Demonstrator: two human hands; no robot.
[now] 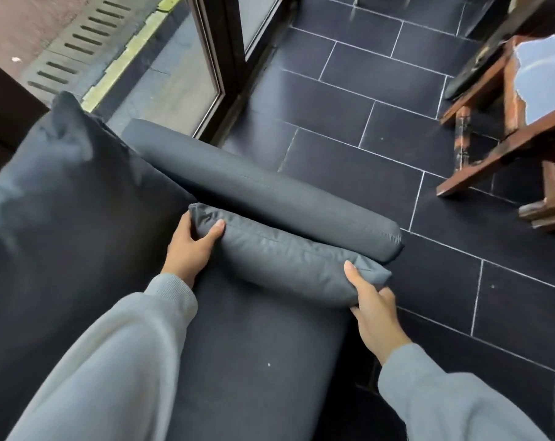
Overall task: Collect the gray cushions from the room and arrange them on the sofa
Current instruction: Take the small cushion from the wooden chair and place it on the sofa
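**Small gray cushion going down against the sofa arm**

Both hands hold one small cushion (pixel 285 265) by its ends. Left hand (pixel 191 243) clamps the far-left corner, thumb on top. Right hand (pixel 373 308) pinches the near-right corner, fingers beneath. Cushion stands on edge on the sofa seat (pixel 253 361), touching the padded armrest (pixel 260 189) along its length. A large back cushion (pixel 69 198) leans to the left, just beside the left hand.

Long axis runs from upper left to lower right in the head view, parallel with the armrest; top seam faces up.

Judgement: placing step, nearly done. To do it well, keep both ends level, press the cushion flush to the armrest, tuck the left corner against the back cushion, then release both hands together so it does not tip toward the tiled floor (pixel 397 122).
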